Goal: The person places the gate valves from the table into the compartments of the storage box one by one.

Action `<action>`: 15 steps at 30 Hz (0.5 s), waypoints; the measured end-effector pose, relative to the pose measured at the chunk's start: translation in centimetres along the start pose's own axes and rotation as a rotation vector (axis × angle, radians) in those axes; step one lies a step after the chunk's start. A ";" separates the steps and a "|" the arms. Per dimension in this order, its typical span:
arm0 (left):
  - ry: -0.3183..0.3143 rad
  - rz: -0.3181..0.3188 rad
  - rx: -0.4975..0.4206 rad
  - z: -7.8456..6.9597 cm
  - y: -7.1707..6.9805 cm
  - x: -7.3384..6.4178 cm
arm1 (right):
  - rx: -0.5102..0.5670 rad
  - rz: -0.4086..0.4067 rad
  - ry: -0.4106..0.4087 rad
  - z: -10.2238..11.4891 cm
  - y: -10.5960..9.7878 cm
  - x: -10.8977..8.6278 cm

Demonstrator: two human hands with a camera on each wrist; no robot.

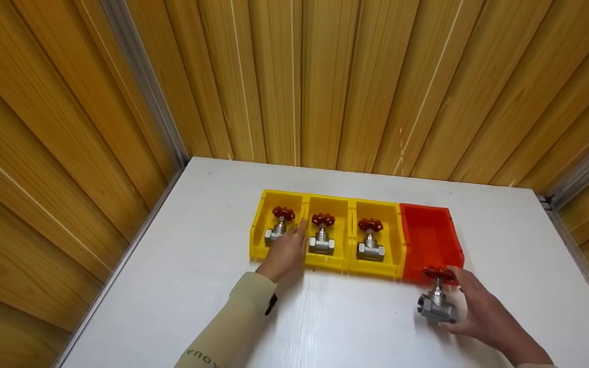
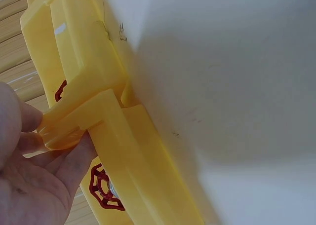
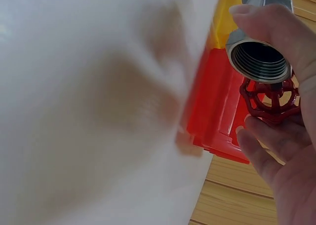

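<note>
My right hand (image 1: pixel 483 309) holds a gate valve (image 1: pixel 438 308) with a steel body and red handwheel, just in front of the red bin (image 1: pixel 427 232). In the right wrist view, the thumb lies on the valve body (image 3: pixel 242 40), its threaded opening facing the camera, and the fingers are at the handwheel (image 3: pixel 271 104). With my left hand (image 1: pixel 285 251) I grip the adjoining walls of the left yellow bin (image 1: pixel 259 225) and middle yellow bin (image 1: pixel 343 225). A similar valve stands in the left bin (image 1: pixel 274 234), partly behind the hand, and another valve (image 1: pixel 321 243) in the middle bin.
The right yellow bin (image 1: pixel 394 240) holds one more valve (image 1: pixel 370 248) and sits against the red bin, which has nothing inside. All bins stand in a row on a white table (image 1: pixel 212 266). Wood-patterned panels (image 1: pixel 325 87) rise behind and at both sides.
</note>
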State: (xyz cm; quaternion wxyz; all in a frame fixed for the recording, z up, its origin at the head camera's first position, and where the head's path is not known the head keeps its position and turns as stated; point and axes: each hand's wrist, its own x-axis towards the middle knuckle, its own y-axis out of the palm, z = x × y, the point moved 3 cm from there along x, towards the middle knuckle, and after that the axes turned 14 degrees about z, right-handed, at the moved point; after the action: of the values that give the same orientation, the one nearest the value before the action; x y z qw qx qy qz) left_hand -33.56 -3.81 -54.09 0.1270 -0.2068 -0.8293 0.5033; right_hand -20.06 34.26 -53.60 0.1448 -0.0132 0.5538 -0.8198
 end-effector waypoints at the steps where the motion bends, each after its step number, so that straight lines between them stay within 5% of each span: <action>1: 0.004 -0.003 -0.007 0.0 0.0 0.0 | -0.002 0.007 0.009 0.0 -0.2 0.1; 15: -0.020 0.016 -0.028 0.0 -0.1 0.0 | 0.023 -0.008 -0.004 -0.4 -2.6 1.6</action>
State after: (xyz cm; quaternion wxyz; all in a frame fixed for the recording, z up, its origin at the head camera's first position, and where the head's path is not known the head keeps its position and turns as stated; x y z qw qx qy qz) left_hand -33.55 -3.88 -54.04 0.1116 -0.2103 -0.8357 0.4948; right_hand -22.27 35.11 -51.61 0.1431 -0.0154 0.5438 -0.8268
